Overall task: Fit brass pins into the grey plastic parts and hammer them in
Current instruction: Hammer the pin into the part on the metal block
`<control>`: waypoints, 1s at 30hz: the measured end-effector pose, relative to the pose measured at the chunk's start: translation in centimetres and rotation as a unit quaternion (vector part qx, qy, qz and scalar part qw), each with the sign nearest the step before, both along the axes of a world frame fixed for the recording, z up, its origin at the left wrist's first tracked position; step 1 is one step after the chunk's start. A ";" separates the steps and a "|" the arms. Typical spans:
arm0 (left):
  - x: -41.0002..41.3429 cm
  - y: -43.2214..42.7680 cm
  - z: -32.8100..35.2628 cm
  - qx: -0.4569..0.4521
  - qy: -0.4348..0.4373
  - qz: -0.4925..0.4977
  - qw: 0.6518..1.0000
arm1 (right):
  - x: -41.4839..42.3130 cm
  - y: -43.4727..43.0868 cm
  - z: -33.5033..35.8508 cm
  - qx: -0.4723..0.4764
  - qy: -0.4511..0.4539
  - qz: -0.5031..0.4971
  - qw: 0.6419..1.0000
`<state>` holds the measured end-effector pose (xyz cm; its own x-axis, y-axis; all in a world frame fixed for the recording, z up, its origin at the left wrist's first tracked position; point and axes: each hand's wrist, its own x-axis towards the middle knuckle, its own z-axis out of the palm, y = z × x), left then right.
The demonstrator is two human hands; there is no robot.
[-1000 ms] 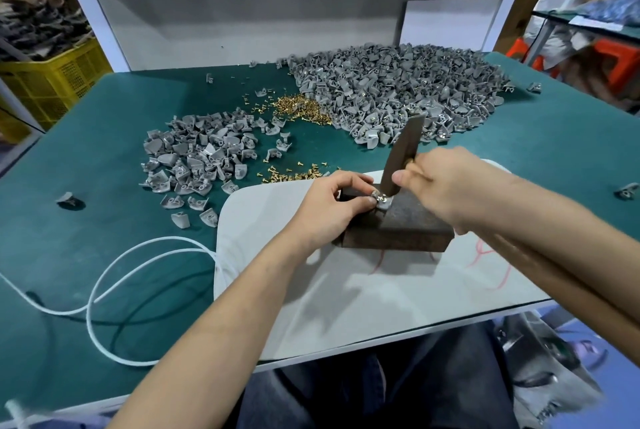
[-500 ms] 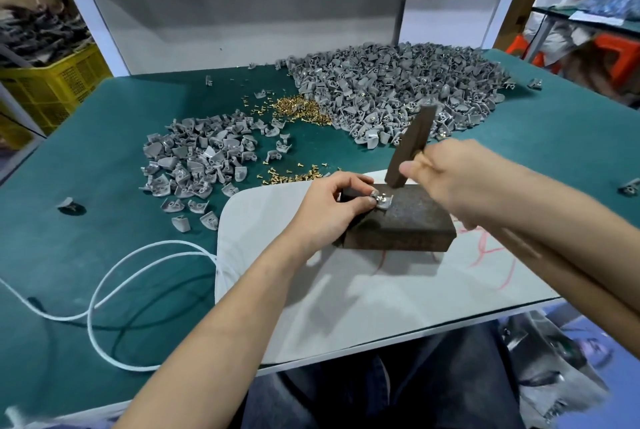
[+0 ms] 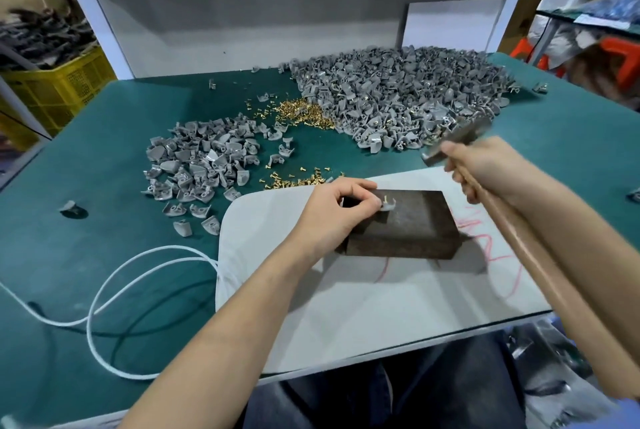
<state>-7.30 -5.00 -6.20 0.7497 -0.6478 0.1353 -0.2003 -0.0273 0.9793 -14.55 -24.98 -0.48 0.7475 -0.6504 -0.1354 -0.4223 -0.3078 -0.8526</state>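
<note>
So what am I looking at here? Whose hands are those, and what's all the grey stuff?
There is no machine, just a person working. The picture comes from a camera on their head, looking down, so you see their arms. The left hand pinches a small grey plastic part with a brass pin standing in it, on a dark block. The right hand holds a hammer, raised. On the green table lie piles of grey parts and loose brass pins.
</note>
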 end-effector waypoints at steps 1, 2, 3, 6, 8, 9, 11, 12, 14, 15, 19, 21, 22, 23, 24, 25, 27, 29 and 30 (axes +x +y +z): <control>0.0 0.0 -0.1 -0.001 -0.001 0.000 1.000 | 0.0 -0.7 -1.2 0.016 0.010 -0.021 1.000; 0.1 -0.1 -0.1 -0.001 -0.004 0.001 1.000 | 0.0 -1.3 -2.1 0.029 0.017 -0.039 0.999; 0.2 -0.1 -0.1 0.001 -0.007 0.001 1.000 | 0.1 -1.8 -2.9 0.039 0.019 -0.057 0.997; 0.3 -0.1 -0.2 -0.001 -0.017 -0.001 1.000 | 1.3 -3.0 -3.9 -0.038 0.034 -0.079 0.996; 0.3 -0.2 -0.3 -0.008 -0.025 0.001 1.000 | 2.1 -3.7 -3.5 -0.201 0.113 -0.043 0.972; 0.3 -0.2 -0.4 -0.010 -0.029 0.002 1.000 | 2.4 -3.9 -3.1 -0.265 0.158 -0.025 0.951; 0.2 -0.4 -0.5 -0.014 -0.034 0.006 0.999 | 2.9 -4.3 -2.5 -0.331 0.240 0.008 0.913; 0.2 -0.4 -0.6 -0.016 -0.032 0.007 0.999 | 2.9 -4.3 -2.2 -0.348 0.273 0.024 0.897; 0.3 -0.4 -0.7 -0.019 -0.025 0.008 0.999 | 2.6 -4.1 -1.3 -0.370 0.303 0.032 0.877; 0.3 -0.4 -0.7 -0.018 -0.024 0.007 1.000 | 2.4 -3.8 -0.8 -0.390 0.288 0.028 0.874; 0.3 -0.4 -0.6 -0.011 -0.014 -0.002 1.000 | 1.2 1.3 2.0 -0.305 0.095 0.188 0.929; 0.3 -0.5 -0.5 -0.012 -0.013 -0.004 1.000 | 0.5 5.0 2.9 -0.245 0.081 0.308 0.916; 0.3 -0.5 -0.4 -0.014 -0.012 -0.005 1.000 | 0.5 6.2 3.1 -0.284 0.098 0.330 0.895; 0.2 -0.4 -0.4 -0.016 -0.010 -0.006 1.000 | 0.7 6.9 3.1 -0.342 0.109 0.336 0.871; 0.2 -0.4 -0.4 -0.016 -0.007 -0.006 1.000 | 0.9 7.4 3.2 -0.395 0.120 0.334 0.847; 0.2 -0.4 -0.4 -0.016 -0.004 -0.006 1.000 | 1.1 7.8 3.3 -0.426 0.133 0.330 0.832; 0.3 -0.5 -0.5 -0.011 -0.004 -0.004 1.000 | 1.2 8.1 3.6 -0.465 0.165 0.337 0.802; 0.3 -0.5 -0.5 -0.003 -0.007 -0.002 1.000 | 1.2 8.7 3.8 -0.536 0.203 0.368 0.732; 0.3 -0.5 -0.5 -0.004 -0.005 0.000 1.000 | 1.2 9.0 3.8 -0.573 0.214 0.384 0.691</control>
